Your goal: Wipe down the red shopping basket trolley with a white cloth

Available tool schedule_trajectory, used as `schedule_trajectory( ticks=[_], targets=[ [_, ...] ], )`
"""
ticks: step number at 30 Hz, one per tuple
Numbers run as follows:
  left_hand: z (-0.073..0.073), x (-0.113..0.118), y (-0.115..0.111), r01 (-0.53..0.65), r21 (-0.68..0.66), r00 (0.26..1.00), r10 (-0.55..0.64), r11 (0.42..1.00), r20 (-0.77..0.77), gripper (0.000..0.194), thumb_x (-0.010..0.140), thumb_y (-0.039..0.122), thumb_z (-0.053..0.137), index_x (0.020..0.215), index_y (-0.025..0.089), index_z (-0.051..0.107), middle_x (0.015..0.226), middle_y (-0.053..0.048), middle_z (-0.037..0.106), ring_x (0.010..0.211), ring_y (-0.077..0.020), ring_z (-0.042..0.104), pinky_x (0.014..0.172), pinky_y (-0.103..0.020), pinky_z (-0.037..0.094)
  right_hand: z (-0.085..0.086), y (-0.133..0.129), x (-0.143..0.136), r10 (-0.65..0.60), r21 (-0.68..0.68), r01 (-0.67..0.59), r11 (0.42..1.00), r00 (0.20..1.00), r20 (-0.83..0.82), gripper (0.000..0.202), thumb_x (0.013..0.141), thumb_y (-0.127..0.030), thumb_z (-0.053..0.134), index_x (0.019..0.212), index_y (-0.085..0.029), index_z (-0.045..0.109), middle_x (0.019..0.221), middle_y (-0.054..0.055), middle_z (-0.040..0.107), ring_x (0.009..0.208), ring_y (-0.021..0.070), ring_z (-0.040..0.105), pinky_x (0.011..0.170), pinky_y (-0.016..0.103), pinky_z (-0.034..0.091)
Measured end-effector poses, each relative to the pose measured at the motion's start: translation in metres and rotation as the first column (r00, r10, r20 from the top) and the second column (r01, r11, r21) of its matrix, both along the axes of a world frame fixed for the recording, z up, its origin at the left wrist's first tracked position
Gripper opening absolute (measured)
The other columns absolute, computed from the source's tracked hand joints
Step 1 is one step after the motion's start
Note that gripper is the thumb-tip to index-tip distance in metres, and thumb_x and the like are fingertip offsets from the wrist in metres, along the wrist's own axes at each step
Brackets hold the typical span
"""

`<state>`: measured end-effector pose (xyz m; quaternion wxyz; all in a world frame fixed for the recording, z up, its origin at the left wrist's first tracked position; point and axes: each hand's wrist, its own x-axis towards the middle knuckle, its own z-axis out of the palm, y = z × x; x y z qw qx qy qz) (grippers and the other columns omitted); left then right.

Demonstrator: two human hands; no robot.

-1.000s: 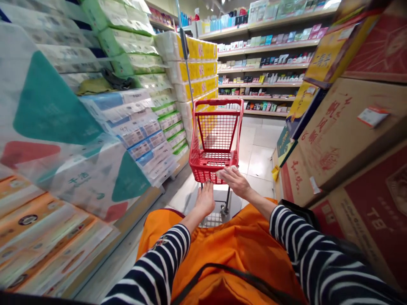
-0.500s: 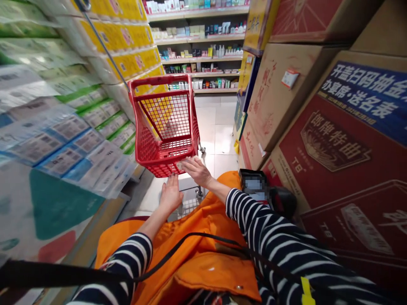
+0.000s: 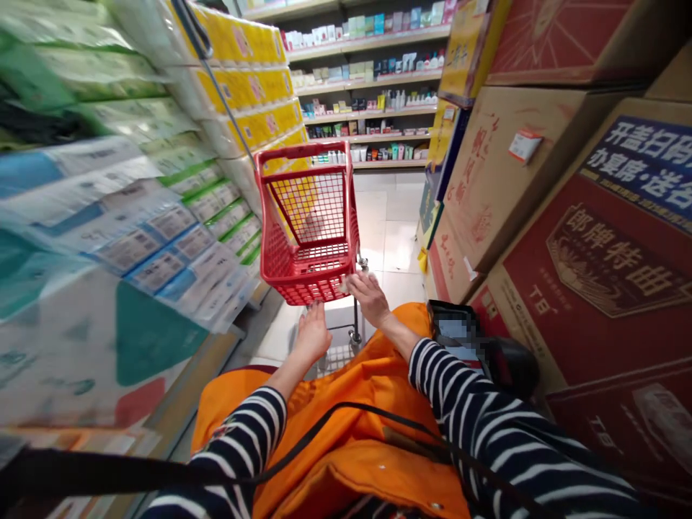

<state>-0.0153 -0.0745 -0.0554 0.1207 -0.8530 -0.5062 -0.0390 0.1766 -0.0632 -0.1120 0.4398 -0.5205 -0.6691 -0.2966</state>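
A red plastic shopping cart (image 3: 303,282) with a mesh basket stands in front of me, and nothing shows inside the basket. My right hand (image 3: 368,294) is at its near right corner. A small pale crumpled piece, like a cloth or tissue (image 3: 344,286), sits under the right fingertips against the basket; its kind is not clear. My left hand (image 3: 313,333) is at the lower edge of the near basket wall, palm down with fingers stretched out and tips at the red plastic. Below the basket, part of the metal frame and a wheel (image 3: 355,336) are visible.
Stacked packs in blue and white wrap (image 3: 162,252) and yellow-white packs (image 3: 238,94) line the left. Cardboard boxes (image 3: 595,267) rise close on the right, with a dark bag (image 3: 508,364) beside them. Shelves of small products (image 3: 373,79) stand ahead, beyond the tiled floor (image 3: 386,238).
The view has swung left, so the scene sits farther right. My right hand has slid right along the basket's near wall to its corner. My left hand stays near the lower edge.
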Motion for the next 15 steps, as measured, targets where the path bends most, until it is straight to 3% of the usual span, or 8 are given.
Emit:
schedule_trajectory(
  ticks=[3, 5, 11, 13, 15],
  targets=[
    [0.0, 0.004, -0.003, 0.015, -0.041, 1.0, -0.015, 0.999, 0.008, 0.075, 0.072, 0.014, 0.044, 0.141, 0.002, 0.018, 0.146, -0.017, 0.019, 0.135, -0.0235, 0.017, 0.109, -0.042, 0.019, -0.021, 0.003, -0.002, 0.034, -0.054, -0.031, 0.998, 0.998, 0.061, 0.034, 0.089, -0.009, 0.038, 0.114, -0.013, 0.061, 0.125, 0.011, 0.053, 0.128, 0.0234, 0.035, 0.102, 0.044, 0.033],
    [0.002, 0.004, -0.003, 0.018, -0.06, 1.0, -0.017, 0.998, 0.017, 0.075, 0.072, 0.014, 0.044, 0.141, 0.001, 0.018, 0.147, -0.017, 0.017, 0.136, -0.0234, 0.016, 0.109, -0.042, 0.017, -0.019, 0.003, -0.008, 0.061, -0.028, -0.059, 0.998, 0.994, 0.091, 0.034, 0.088, -0.009, 0.038, 0.113, -0.013, 0.062, 0.123, 0.012, 0.054, 0.128, 0.0228, 0.036, 0.102, 0.044, 0.034],
    [0.017, -0.016, 0.01, -0.103, -0.035, 0.988, 0.106, 0.994, 0.108, 0.074, 0.072, 0.013, 0.046, 0.14, 0.002, 0.019, 0.147, -0.016, 0.018, 0.135, -0.0235, 0.017, 0.109, -0.042, 0.02, 0.048, 0.005, -0.044, 0.152, 0.115, -0.176, 0.978, 0.97, 0.192, 0.04, 0.091, -0.012, 0.033, 0.125, -0.015, 0.053, 0.13, 0.009, 0.048, 0.134, 0.0217, 0.024, 0.108, 0.045, 0.024],
    [0.02, -0.024, 0.012, -0.129, -0.037, 0.983, 0.132, 0.991, 0.131, 0.075, 0.072, 0.014, 0.047, 0.14, 0.003, 0.019, 0.147, -0.016, 0.018, 0.136, -0.0234, 0.015, 0.109, -0.042, 0.02, 0.057, 0.014, -0.055, 0.19, 0.111, -0.226, 0.968, 0.944, 0.27, 0.04, 0.091, -0.012, 0.034, 0.126, -0.015, 0.052, 0.132, 0.009, 0.047, 0.134, 0.0219, 0.026, 0.108, 0.045, 0.025],
    [0.021, -0.03, 0.012, -0.139, -0.054, 0.979, 0.145, 0.989, 0.14, 0.076, 0.072, 0.014, 0.046, 0.141, 0.003, 0.018, 0.148, -0.015, 0.016, 0.136, -0.0231, 0.013, 0.11, -0.043, 0.018, 0.05, 0.025, -0.063, 0.221, 0.092, -0.268, 0.959, 0.91, 0.351, 0.039, 0.09, -0.01, 0.035, 0.124, -0.013, 0.054, 0.13, 0.009, 0.048, 0.131, 0.0219, 0.031, 0.107, 0.043, 0.028]
  ],
)
